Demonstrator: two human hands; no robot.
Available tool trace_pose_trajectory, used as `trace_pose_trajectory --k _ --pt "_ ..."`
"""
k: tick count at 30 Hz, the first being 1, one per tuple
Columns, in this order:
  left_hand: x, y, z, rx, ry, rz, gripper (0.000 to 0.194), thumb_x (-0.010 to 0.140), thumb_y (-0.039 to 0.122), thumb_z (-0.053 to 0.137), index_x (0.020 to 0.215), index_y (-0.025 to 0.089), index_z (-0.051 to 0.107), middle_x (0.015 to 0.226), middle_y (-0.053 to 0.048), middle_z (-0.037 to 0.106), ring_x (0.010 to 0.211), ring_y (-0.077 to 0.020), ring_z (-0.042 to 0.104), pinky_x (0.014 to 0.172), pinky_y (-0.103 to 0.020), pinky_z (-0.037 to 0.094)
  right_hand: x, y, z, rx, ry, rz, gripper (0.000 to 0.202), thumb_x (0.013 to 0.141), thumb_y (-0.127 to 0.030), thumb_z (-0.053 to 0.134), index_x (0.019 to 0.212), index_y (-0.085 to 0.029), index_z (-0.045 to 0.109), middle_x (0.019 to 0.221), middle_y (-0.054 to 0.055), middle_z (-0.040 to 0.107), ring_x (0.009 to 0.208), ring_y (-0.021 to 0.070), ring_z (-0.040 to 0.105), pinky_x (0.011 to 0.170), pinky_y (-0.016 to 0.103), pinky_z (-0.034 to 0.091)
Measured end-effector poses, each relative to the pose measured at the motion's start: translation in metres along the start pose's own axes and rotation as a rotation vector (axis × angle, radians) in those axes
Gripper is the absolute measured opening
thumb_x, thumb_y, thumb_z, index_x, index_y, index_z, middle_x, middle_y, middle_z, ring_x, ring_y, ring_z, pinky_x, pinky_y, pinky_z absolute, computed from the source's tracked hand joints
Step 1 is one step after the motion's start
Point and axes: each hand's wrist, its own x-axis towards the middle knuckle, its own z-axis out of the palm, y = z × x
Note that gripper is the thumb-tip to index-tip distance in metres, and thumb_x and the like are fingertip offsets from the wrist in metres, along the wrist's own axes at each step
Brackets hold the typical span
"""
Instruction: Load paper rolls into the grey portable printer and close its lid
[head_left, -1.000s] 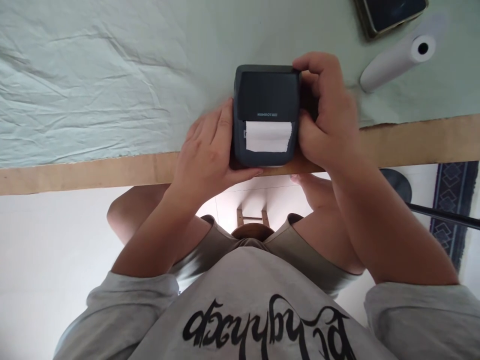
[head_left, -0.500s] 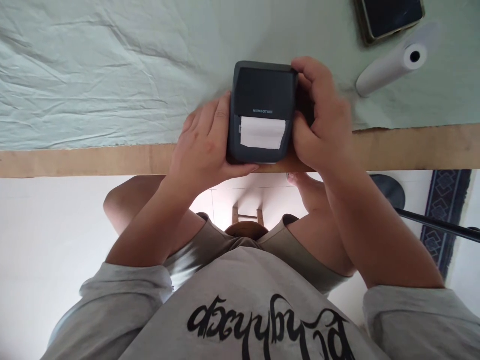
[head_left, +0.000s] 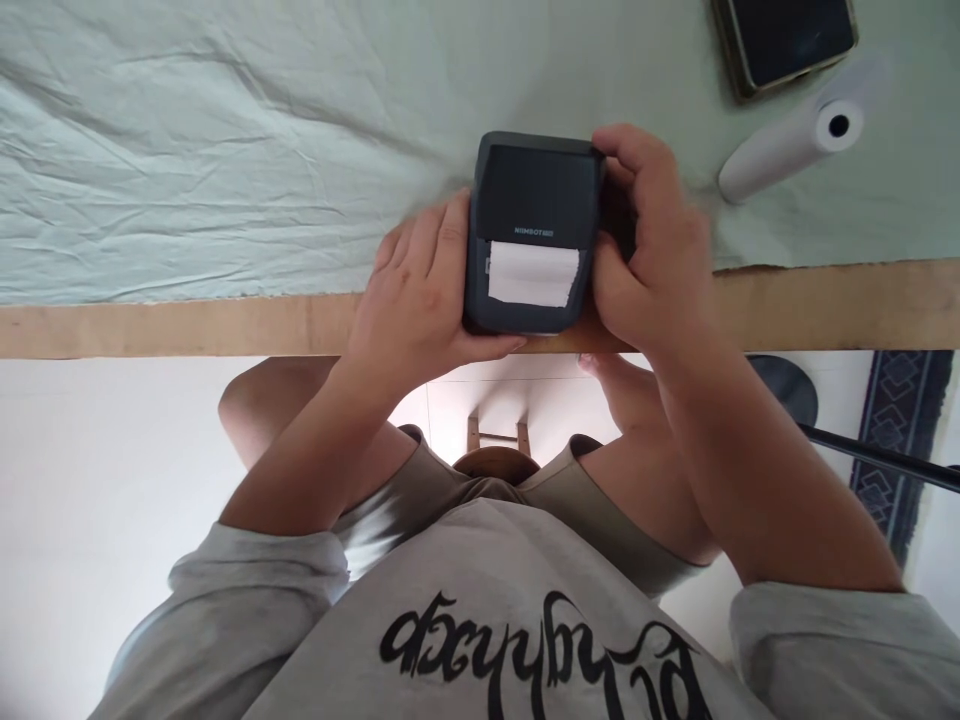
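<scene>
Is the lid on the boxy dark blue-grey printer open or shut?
Shut. The smooth black lid lies down level on the blue-grey printer body, with a ragged-edged white paper strip showing just below it.

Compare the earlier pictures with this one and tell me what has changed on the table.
Nothing on the table has visibly changed; only the camera view has tilted slightly. The left hand and right hand still hold the printer, its white paper still showing. The white roll and dark-screened device lie as before.
</scene>
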Motion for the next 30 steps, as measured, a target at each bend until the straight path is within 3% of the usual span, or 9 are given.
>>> trace_pose_trajectory --k 7,12,19,25,30 --pt "-0.004 0.008 -0.009 0.022 0.040 -0.047 0.100 0.070 0.093 0.055 0.146 0.028 0.042 0.145 -0.014 0.054 0.136 -0.0380 0.052 0.111 -0.053 0.046 0.002 -0.006 -0.003 -0.016 0.006 0.042 0.058 0.081 -0.012 0.050 0.132 -0.041 0.046 0.129 0.001 0.068 0.111 0.0253 0.067 0.094 0.045 0.053" --pt "-0.007 0.010 -0.010 0.012 0.044 -0.052 0.099 0.071 0.089 0.060 0.146 0.028 0.044 0.147 -0.014 0.054 0.136 -0.0386 0.052 0.111 -0.054 0.048 0.002 -0.008 -0.002 0.011 0.000 0.025 0.061 0.079 -0.009 0.049 0.135 -0.032 0.043 0.130 0.004 0.067 0.106 0.0256 0.066 0.092 0.045 0.052" --pt "-0.012 0.005 -0.002 0.004 0.071 -0.020 0.106 0.069 0.083 0.069 0.153 0.028 0.034 0.153 -0.016 0.047 0.142 -0.0410 0.046 0.117 -0.057 0.042 0.002 -0.013 -0.002 0.019 0.003 0.027 0.063 0.076 -0.003 0.042 0.131 -0.034 0.042 0.131 0.000 0.067 0.115 0.0208 0.066 0.094 0.042 0.053" --pt "-0.011 0.007 -0.006 -0.040 0.078 -0.037 0.105 0.069 0.080 0.072 0.153 0.030 0.036 0.155 -0.014 0.044 0.144 -0.0426 0.042 0.119 -0.058 0.040 0.003 -0.013 -0.001 -0.014 0.028 0.044 0.069 0.069 -0.002 0.047 0.129 -0.034 0.042 0.118 0.000 0.073 0.092 0.0235 0.069 0.084 0.043 0.053" --pt "-0.009 0.006 -0.007 -0.035 0.089 -0.027 0.099 0.068 0.080 0.074 0.149 0.034 0.042 0.152 -0.011 0.047 0.142 -0.0404 0.046 0.116 -0.058 0.044 0.005 -0.011 -0.001 -0.018 0.046 0.061 0.071 0.065 -0.006 0.052 0.130 -0.033 0.040 0.111 0.001 0.075 0.083 0.0239 0.069 0.082 0.043 0.055"
